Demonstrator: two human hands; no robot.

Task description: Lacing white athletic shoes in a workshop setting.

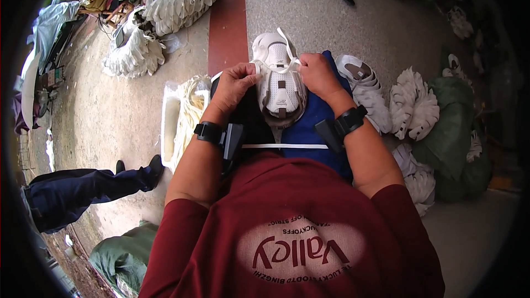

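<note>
A white shoe upper (pixel 281 99) with small brown patches rests on my lap, between my knees. White shoelace (pixel 279 68) runs across its middle, and a loop stands up near the far end. At the left edge of the upper, my left hand (pixel 237 84) pinches the lace between thumb and fingers. My right hand (pixel 320 74) is closed on the lace at the opposite edge, its fingers curled. A single white lace (pixel 298 146) lies straight across my lap, near my shirt.
By my left leg stands a white foam box (pixel 170 127) of cream laces (pixel 190 107). Bundled white uppers (pixel 411 105) and a green sack (pixel 452 138) sit on the right. More bundles (pixel 132 49) lie far left. A person's dark trousered leg (pixel 94 187) is at left; others sit beyond.
</note>
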